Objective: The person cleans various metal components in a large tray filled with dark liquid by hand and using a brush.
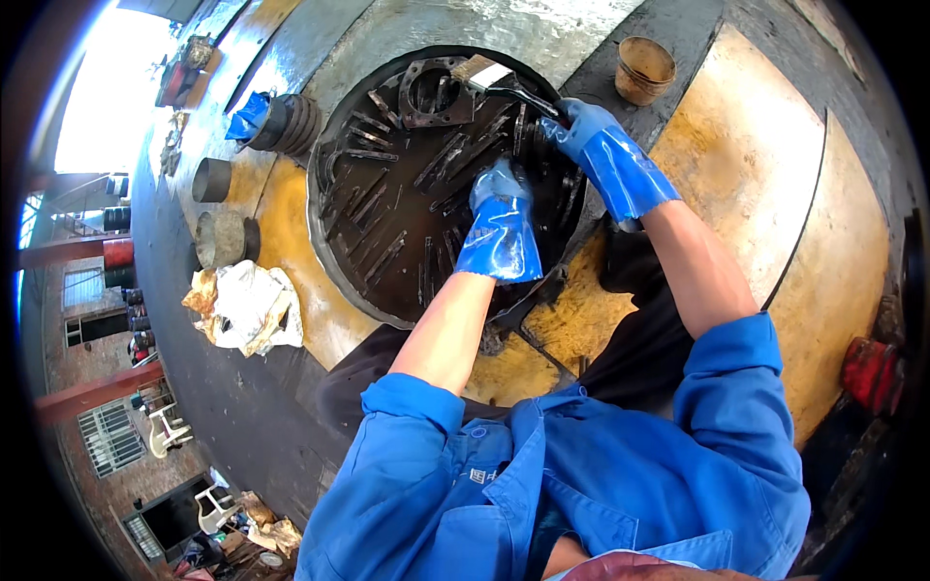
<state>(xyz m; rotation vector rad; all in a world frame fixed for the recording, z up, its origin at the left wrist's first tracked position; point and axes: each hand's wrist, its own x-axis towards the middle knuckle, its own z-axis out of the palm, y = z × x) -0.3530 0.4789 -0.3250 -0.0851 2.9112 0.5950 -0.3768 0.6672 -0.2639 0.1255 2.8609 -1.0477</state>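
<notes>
A wide round metal tub holds dark liquid and several dark, wet metal strips. At its far side lies a square metal plate with a round hole. My right hand, in a blue rubber glove, is closed round the dark handle of a paintbrush at the tub's far right rim. The brush's pale bristles point left, over the plate. My left hand, gloved alike, reaches down into the tub among the strips. Its fingertips are hidden, so what they touch does not show.
A rusty bucket stands beyond the tub at the right. Left of the tub are a crumpled white cloth, metal rings and a stack of dark rings. Yellowish metal sheets cover the floor. A red object sits far right.
</notes>
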